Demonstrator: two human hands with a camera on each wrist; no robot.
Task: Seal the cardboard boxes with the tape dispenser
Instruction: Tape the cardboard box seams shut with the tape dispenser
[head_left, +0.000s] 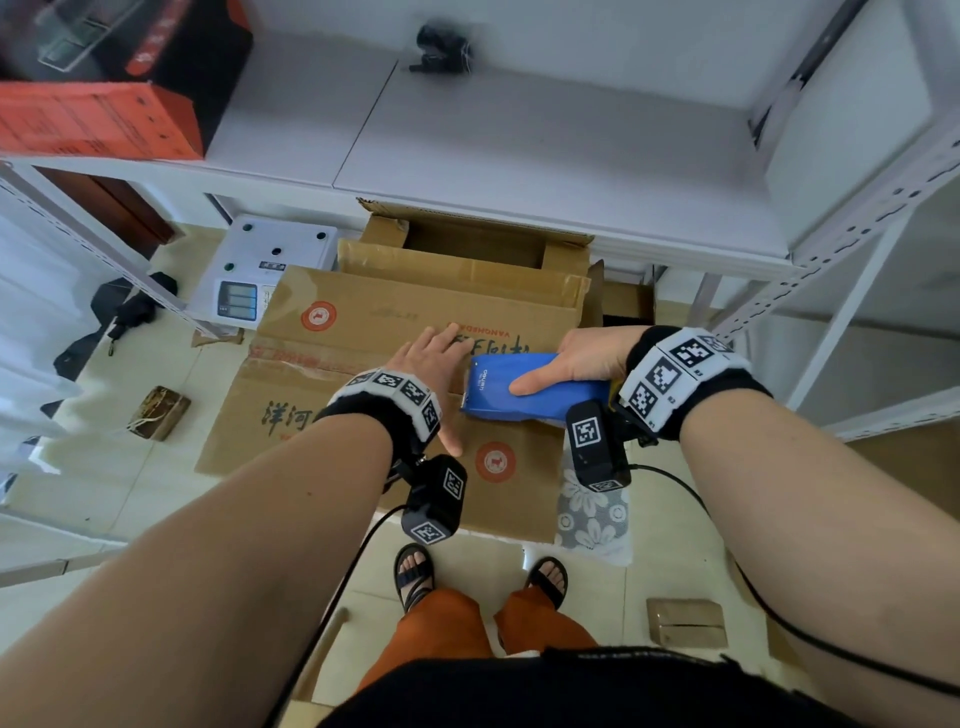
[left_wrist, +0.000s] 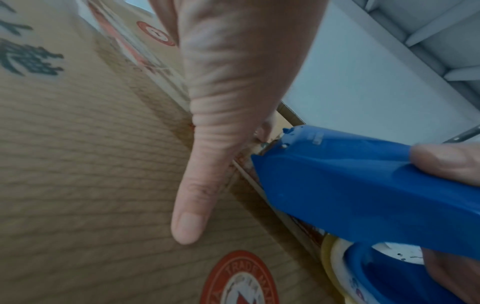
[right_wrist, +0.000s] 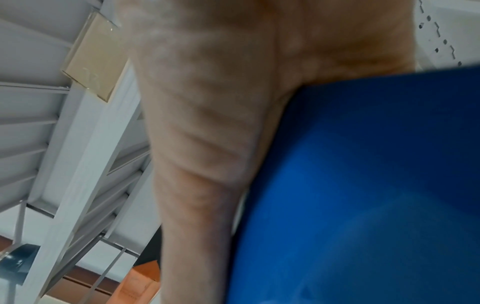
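Two hands work the cardboard box (head_left: 363, 332): left hand (head_left: 434, 358) lies flat, touching the nose of the tape dispenser (head_left: 524, 387); right hand (head_left: 576, 361) grips it, long axis along the seam.

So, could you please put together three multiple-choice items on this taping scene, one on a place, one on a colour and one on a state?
1. Where does the tape dispenser sit?
A. On the white shelf
B. On the closed cardboard box, at its centre seam
C. On the floor tiles

2. What colour is the dispenser's body?
A. Red
B. Grey
C. Blue

3. How does the left hand lie?
A. Flat on the box, fingers straight
B. Curled round the dispenser
C. Raised clear of the box

Answers: 1 B, the right hand grips it over the flap seam; 2 C, all three views show blue plastic; 3 A, the left wrist view shows the thumb straight on cardboard.
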